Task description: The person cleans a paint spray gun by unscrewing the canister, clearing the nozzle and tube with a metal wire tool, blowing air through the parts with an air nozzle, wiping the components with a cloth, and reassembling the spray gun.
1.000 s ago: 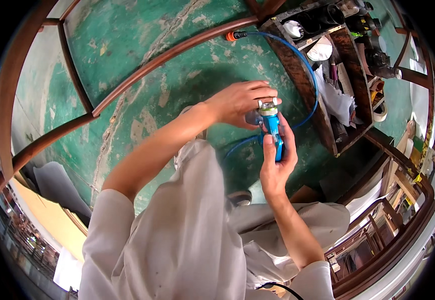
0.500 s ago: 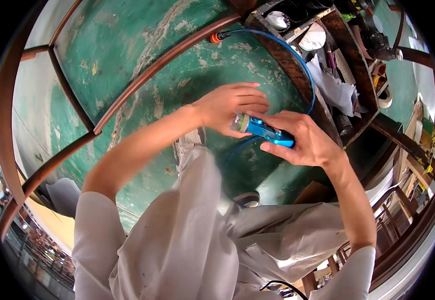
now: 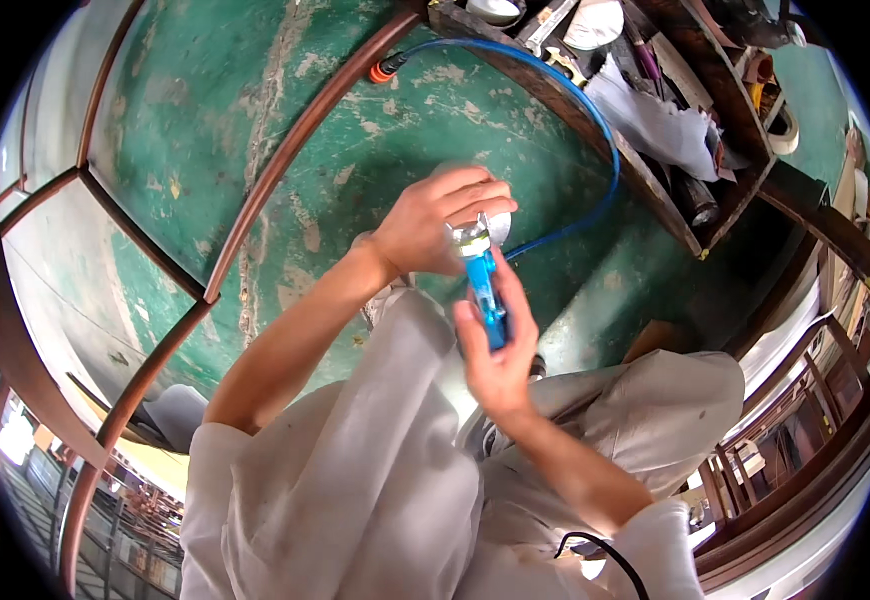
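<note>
My right hand (image 3: 503, 370) is wrapped round a slim blue handheld tool (image 3: 484, 290) with a silver, claw-like head and a pale ring below it. The tool stands nearly upright in the picture, its head pointing away from me. Curled close by the head is my left hand (image 3: 435, 215), its fingers bent over and slightly blurred. A whitish rounded piece (image 3: 499, 228) shows under those fingertips; what it is I cannot make out. Behind the tool a blue hose (image 3: 610, 150) runs off; whether it joins the tool is hidden.
An orange-and-black coupling (image 3: 385, 70) ends the hose beside a curved brown rail (image 3: 295, 150). At the upper right, a wooden box (image 3: 660, 222) holds crumpled paper (image 3: 655, 118), a wrench (image 3: 549, 22) and other tools. Green worn floor (image 3: 325, 230) lies below.
My right hand has moved left and toward me, turning the blue tool from a slant to nearly upright. The left hand's straighter fingers have curled, and a whitish piece now shows beneath them.
</note>
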Motion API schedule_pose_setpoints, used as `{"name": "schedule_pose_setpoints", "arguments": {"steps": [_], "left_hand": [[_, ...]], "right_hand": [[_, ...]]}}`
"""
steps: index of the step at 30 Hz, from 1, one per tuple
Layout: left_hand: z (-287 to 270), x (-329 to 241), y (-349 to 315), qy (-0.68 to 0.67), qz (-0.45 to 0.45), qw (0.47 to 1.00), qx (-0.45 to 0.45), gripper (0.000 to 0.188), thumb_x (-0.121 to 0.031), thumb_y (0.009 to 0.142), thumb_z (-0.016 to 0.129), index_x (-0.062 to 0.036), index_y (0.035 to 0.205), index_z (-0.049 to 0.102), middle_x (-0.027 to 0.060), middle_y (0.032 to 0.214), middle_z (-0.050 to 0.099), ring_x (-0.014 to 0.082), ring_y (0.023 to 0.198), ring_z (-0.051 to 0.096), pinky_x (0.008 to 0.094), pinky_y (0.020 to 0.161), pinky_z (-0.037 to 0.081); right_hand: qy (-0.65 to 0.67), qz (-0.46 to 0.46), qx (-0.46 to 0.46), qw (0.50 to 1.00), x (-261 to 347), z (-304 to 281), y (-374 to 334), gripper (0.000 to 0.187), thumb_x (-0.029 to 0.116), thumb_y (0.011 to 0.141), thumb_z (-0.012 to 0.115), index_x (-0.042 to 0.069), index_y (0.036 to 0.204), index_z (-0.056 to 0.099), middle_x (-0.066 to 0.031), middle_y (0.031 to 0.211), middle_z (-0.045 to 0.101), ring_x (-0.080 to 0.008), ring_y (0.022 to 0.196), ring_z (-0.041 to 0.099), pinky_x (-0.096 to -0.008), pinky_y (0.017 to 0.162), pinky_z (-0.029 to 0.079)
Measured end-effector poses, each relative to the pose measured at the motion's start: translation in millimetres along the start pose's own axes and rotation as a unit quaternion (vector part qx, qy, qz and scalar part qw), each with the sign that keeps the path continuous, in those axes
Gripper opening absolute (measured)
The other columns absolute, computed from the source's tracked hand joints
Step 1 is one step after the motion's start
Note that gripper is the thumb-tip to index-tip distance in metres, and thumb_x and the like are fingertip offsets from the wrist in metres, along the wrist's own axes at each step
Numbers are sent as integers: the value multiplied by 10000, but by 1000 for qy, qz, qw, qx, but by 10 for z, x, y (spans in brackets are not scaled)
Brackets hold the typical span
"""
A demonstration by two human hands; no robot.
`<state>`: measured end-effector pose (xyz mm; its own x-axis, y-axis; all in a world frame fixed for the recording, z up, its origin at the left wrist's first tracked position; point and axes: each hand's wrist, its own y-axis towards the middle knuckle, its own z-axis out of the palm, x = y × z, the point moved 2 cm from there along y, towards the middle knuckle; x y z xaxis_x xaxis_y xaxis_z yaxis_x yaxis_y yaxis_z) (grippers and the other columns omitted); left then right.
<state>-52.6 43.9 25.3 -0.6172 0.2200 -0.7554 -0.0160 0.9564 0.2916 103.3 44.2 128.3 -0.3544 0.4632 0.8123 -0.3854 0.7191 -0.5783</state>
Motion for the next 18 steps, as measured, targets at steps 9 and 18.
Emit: {"name": "schedule_pose_setpoints", "arguments": {"steps": [9, 18], "left_hand": [[-182, -252, 104, 109, -41, 990, 75, 524, -298, 824, 731, -117, 1301, 613, 84, 1428, 570, 283, 1368, 496, 557, 1205, 283], [120, -59, 42, -32, 45, 998, 22, 312, -187, 789, 683, -30, 1058, 694, 103, 1158, 674, 325, 1120, 641, 457, 1020, 519]], "right_hand": [[-386, -200, 496, 751, 888, -752, 1104, 512, 339, 851, 774, 79, 1277, 660, -159, 955, 725, -356, 857, 695, -437, 795, 541], [-399, -285, 527, 694, 998, -603, 1255, 448, 288, 783, 766, 171, 1210, 701, -125, 934, 725, -344, 896, 680, -428, 836, 531]]}}
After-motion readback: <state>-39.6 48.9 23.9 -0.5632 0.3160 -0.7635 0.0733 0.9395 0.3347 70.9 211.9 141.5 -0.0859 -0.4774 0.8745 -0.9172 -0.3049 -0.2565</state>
